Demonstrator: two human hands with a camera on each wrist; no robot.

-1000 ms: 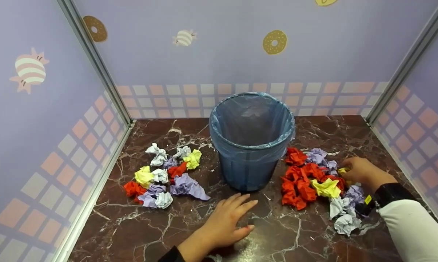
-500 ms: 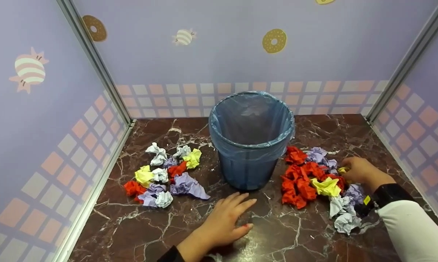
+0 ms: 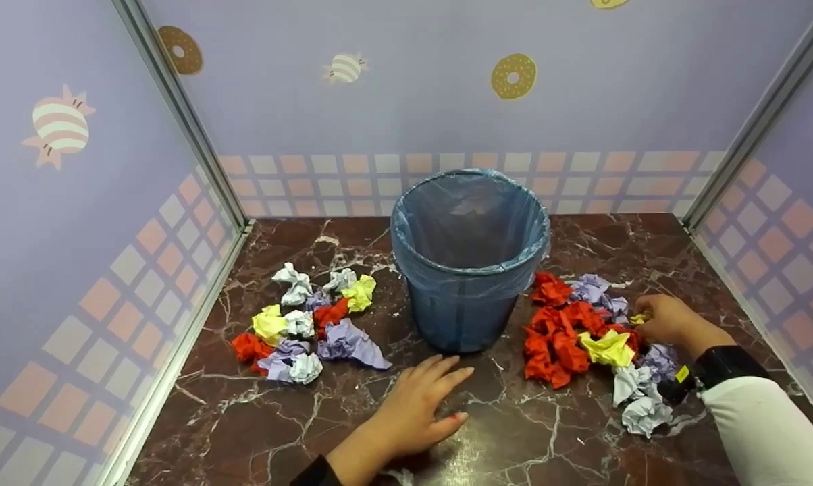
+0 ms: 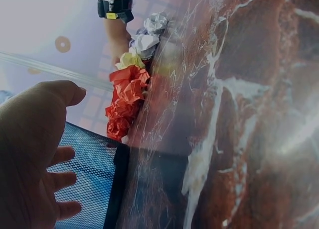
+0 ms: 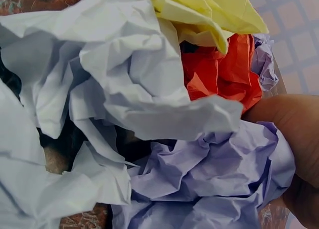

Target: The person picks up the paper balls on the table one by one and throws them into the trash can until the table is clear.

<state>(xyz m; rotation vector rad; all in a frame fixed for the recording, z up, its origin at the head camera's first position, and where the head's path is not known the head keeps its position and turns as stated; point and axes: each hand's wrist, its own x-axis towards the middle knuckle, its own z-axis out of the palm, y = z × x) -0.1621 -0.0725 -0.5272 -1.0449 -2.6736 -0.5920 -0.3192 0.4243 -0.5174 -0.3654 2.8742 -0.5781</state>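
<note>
1. Right hand [image 3: 671, 325]: fingers curled on yellow paper ball [image 3: 639, 318], partly hidden, at right pile's [image 3: 568, 337] outer edge.
2. Left hand [image 3: 416, 410]: fingers apart, over table [image 3: 514, 425], just in front of bin [image 3: 457, 317].
3. Bin upright, between right pile and left pile [image 3: 346, 343] of crumpled paper.

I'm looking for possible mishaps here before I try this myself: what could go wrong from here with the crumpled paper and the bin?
The right hand is at some yellow paper crowded by red paper and purple paper; lifting it might drag neighbours along. Its grip is partly hidden, so a slip is possible.
The left hand lies just in front of the bin; a push forward could nudge it.
</note>
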